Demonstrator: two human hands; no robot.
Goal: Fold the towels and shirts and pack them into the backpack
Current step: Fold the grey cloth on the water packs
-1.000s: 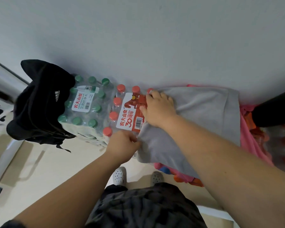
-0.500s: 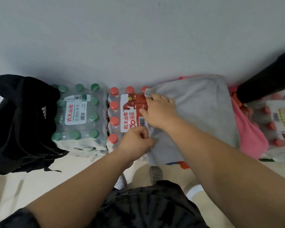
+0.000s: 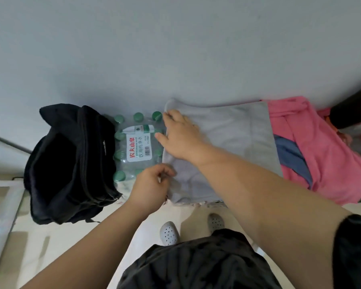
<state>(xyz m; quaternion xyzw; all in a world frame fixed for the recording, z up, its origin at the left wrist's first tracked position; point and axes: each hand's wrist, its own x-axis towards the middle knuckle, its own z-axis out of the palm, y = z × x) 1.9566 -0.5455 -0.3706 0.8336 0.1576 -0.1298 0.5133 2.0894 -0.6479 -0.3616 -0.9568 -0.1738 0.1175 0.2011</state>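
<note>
A grey towel (image 3: 227, 142) lies folded on top of bottle packs against the wall. My right hand (image 3: 180, 135) presses flat on its left part, fingers spread near the far left corner. My left hand (image 3: 152, 184) pinches the towel's near left edge. To the left stands a black backpack (image 3: 71, 161), its top open and dark inside. A pink garment (image 3: 321, 147) with a blue patch (image 3: 294, 157) lies to the right of the towel, partly under it.
A shrink-wrapped pack of green-capped water bottles (image 3: 137, 144) sits between backpack and towel. The grey wall is right behind everything. A black object (image 3: 352, 113) is at the far right. My feet in perforated clogs (image 3: 169, 233) stand on the pale floor below.
The view has swung so the backpack sits closer to the middle. The towel now covers the red-capped pack. My right hand has spread flat; my left hand still pinches the near edge.
</note>
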